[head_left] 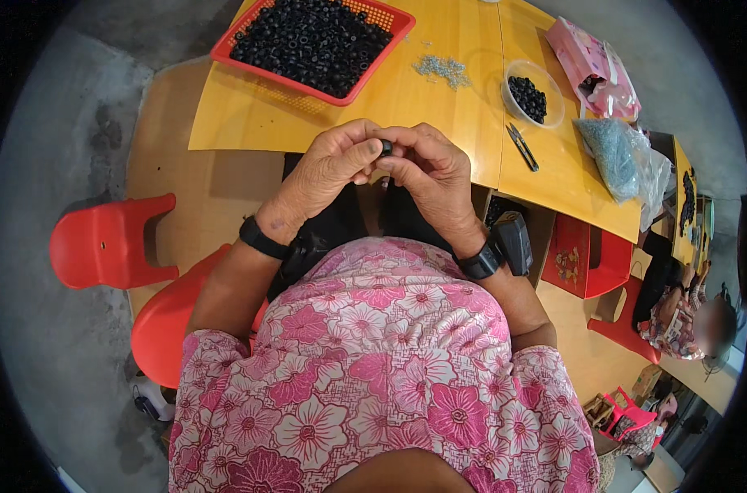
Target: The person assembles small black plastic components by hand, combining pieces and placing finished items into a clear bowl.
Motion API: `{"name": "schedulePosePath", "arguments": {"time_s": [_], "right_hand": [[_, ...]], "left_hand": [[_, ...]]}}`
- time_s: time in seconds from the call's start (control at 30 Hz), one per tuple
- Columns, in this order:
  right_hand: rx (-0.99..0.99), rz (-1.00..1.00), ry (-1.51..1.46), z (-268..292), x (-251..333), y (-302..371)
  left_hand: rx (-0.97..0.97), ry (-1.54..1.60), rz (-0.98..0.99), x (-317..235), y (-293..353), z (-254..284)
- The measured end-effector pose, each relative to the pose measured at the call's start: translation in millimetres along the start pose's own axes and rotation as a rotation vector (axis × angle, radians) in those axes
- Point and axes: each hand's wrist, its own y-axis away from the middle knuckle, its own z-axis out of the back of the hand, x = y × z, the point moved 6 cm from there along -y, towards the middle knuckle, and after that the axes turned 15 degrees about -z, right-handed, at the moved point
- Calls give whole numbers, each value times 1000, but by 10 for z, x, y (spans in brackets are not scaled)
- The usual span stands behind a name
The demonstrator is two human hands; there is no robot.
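Note:
Close in front of my body, at the table's near edge, my two hands meet around a small round black piece [386, 148] that looks like a rubber or plastic ring. My left hand [338, 158] pinches it from the left, thumb on top. From the other side my right hand [433, 167] grips it between thumb and curled fingers. Fingers cover much of the piece. Beyond them, a red plastic basket [341, 101] holds a heap of similar black rings [312, 45]. Small clear pieces [444, 71] lie loose to its right.
On the yellow table [480, 123] stand a clear bowl [559, 97] of black parts, thread snips [522, 148], a bag of bluish pieces [610, 156] and a pink bag [591, 62]. Red chairs [106, 242] stand at left. Other people [677, 324] sit at far right.

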Motion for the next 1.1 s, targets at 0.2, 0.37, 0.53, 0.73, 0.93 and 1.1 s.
{"name": "schedulePosePath", "arguments": {"time_s": [0.2,0.37,0.53,0.73,0.93,1.1], "right_hand": [[35,17,2,-23,-51,118],[91,-68,-149,-60,-64,162],[72,-96,-244,-45,-103,149],[118,-80,-219,-47,-134,103],[161,-133,-131,-22,-169,90],[75,-2,-34,-46,-220,127]], "left_hand": [[-33,139,16,76,193,-57],[-74,285,52,49,262,-86],[-97,205,32,22,276,-88],[-73,349,148,98,244,-28],[-13,435,271,257,247,61],[-13,447,271,202,238,10]]}}
